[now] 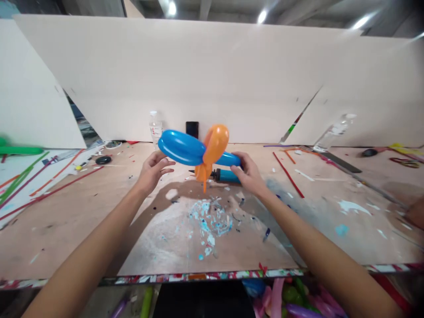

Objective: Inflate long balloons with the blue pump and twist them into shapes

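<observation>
A twisted balloon figure hangs in the air above the table. Its blue balloon [182, 148] forms a long loop on the left and a straight part on the right. An orange balloon [217, 143] is twisted around the middle, with a thin tail dangling down. My right hand [248, 174] grips the straight blue end between thumb and fingers. Beside the blue loop is my left hand [153, 172], fingers apart and holding nothing. Behind and below the figure lies a blue hand pump [228, 176] with a dark nozzle, partly hidden by my right hand.
A black phone [192, 129] leans on the white partition [212, 79] near a water bottle [155, 128]. Another bottle [334, 132] tilts at right. Uninflated balloons [288, 174] and paint flakes [208, 221] litter the table. Someone's hand [415, 214] shows at the right edge.
</observation>
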A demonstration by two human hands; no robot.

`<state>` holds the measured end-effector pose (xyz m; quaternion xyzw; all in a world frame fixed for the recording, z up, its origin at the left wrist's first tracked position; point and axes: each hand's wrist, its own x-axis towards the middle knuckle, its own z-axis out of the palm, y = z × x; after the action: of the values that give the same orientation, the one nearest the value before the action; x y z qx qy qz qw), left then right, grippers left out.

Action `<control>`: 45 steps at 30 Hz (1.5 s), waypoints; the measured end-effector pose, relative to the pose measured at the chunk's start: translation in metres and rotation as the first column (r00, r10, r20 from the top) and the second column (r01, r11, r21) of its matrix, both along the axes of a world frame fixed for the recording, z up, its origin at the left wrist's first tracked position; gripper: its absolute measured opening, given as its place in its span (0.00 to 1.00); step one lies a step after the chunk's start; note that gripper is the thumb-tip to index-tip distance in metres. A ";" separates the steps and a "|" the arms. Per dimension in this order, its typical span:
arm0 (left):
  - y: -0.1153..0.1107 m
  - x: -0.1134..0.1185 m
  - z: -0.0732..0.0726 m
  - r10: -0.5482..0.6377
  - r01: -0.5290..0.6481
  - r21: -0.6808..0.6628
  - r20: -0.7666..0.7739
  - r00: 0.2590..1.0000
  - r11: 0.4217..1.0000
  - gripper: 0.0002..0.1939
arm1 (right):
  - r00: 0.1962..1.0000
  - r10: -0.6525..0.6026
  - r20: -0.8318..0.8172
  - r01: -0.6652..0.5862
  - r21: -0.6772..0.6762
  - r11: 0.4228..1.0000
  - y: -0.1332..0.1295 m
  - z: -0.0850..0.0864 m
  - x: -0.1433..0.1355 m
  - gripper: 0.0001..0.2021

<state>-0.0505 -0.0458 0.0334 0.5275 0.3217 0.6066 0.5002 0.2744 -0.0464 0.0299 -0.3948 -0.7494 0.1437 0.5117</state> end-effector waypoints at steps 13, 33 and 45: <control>-0.026 0.088 -0.013 -0.210 0.230 0.093 -0.191 0.959 0.969 0.19 | 0.448 0.115 -0.886 -0.880 -0.415 0.230 -0.036 -0.025 -0.061 0.15; -0.044 0.096 -0.042 -0.052 0.054 0.009 -0.125 0.991 0.999 0.19 | 0.576 0.033 -0.817 -0.782 -0.539 0.313 -0.048 -0.054 -0.083 0.18; -0.040 0.093 -0.041 -0.215 0.212 -0.059 -0.039 0.976 0.975 0.20 | 0.515 0.075 -0.854 -0.842 -0.487 0.233 -0.044 -0.054 -0.078 0.17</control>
<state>0.0421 -0.0860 -0.0079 0.5588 0.2910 0.5282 0.5693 0.1961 -0.0908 -0.0242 -0.2428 -0.3883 0.8059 0.3753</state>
